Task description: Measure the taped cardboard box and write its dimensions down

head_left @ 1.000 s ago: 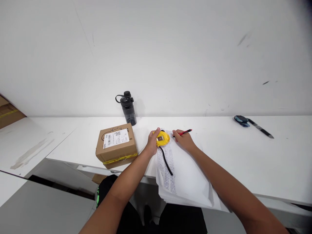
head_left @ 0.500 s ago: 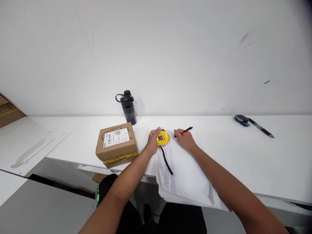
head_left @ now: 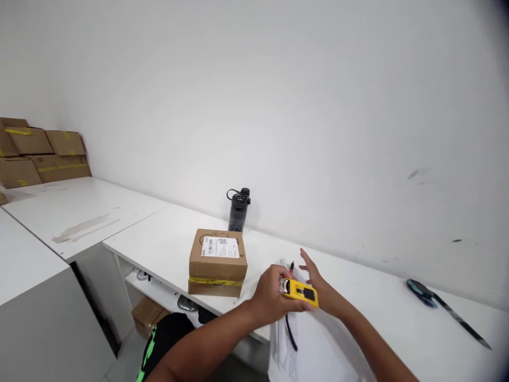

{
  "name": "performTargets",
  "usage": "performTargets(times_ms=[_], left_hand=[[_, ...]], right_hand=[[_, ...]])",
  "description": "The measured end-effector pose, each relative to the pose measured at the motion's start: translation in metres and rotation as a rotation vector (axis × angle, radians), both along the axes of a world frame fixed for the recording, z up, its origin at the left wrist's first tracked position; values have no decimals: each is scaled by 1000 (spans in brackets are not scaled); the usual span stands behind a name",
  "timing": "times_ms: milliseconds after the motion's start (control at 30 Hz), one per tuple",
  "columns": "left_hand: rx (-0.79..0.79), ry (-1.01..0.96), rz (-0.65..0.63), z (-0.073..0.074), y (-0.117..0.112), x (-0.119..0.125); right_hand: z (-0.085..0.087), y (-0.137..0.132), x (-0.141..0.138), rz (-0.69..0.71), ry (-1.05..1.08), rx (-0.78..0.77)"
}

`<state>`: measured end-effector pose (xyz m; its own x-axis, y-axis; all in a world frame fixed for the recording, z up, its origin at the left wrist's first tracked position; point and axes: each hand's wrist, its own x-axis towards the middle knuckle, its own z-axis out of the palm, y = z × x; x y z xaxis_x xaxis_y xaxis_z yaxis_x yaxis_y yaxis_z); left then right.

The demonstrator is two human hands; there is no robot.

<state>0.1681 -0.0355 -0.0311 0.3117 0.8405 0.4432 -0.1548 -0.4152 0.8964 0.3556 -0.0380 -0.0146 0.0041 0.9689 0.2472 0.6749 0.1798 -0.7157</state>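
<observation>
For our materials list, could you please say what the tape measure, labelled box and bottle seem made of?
Tape measure: probably plastic, given its smooth yellow casing; the silvery end looks metallic.
Labelled box: apparently matte cardboard, from its dull brown faces and folded edges.
Bottle: probably smooth dark plastic, seemingly translucent lower down; glass possible.

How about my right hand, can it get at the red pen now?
Probably yes: the right hand is spread open close to the red pen, though the left hand, holding the yellow tape measure, partly blocks the near side.
</observation>
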Motion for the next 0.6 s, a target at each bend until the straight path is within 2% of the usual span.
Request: performTargets(times_ms=[100,133,167,200,267,333,400,467,533,600], left_hand=[[142,-236,-73,29,-27,-31],[194,-300,-76,41,-35,-43],[250,-325,-51,54,-42,-55],[306,-301,4,67,-49,-68],[386,-104,169,89,-59,-96],[393,149,288,104,-66,-125],[294,358,262,112,-68,-154],[129,499,131,116,-63,-183],[-14,579,39,120,-51,-212],[-99,600,65,123,-31,-240]], right_hand=[[32,-37,-29,453,139,-181],[41,-48,-44,532,198,-186],[48,-58,-59,527,267,-111],[53,-65,-76,446,335,8],[56,-72,-107,274,406,211],[55,-71,-131,207,400,288],[54,-66,-147,261,332,272],[57,-58,-154,364,221,246],[64,-46,-151,457,113,213],[71,-29,-139,470,77,132]])
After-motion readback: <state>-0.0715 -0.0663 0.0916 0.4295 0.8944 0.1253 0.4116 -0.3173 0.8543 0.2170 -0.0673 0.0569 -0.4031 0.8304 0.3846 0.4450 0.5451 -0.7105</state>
